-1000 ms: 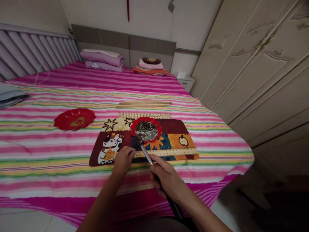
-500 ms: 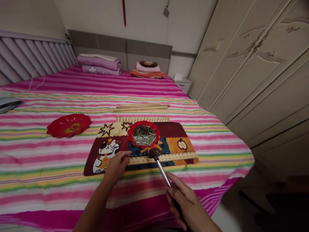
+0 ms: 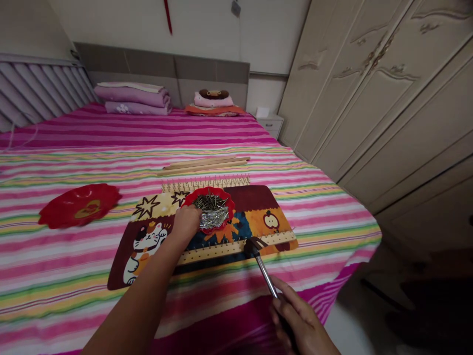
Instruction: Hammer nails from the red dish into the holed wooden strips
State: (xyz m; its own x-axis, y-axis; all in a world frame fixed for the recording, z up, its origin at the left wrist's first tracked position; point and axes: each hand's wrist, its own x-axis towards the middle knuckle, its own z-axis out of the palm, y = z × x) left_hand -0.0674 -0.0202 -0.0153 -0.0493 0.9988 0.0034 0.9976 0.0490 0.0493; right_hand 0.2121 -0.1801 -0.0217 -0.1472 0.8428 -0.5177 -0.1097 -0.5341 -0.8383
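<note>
My right hand (image 3: 297, 315) is wrapped round a claw hammer (image 3: 266, 271) with a dark grip and shiny shaft. Its dark head is over the right half of a pale wooden strip (image 3: 218, 250), which has a row of nails along it. My left hand (image 3: 188, 220) reaches to the left side of a red scalloped dish (image 3: 233, 209). Loose metal nails (image 3: 212, 209) fill that dish, some dark and some bright. The fingers of this hand are curled down at the nails, and their tips are hidden. A patterned mat (image 3: 246, 195) lies under the strip and dish.
Another strip (image 3: 207, 183) bristling with upright nails lies behind the dish, with several bare wooden strips (image 3: 205, 166) beyond it. A red plate (image 3: 81, 204) is at left on the striped bedspread (image 3: 48, 256). Folded bedding (image 3: 136, 98) is stacked near the headboard; a wardrobe (image 3: 351, 98) stands at right.
My left hand has moved from the wooden strip's left end forward to the nail dish. The hammer has shifted right along the strip. The view has turned slightly right.
</note>
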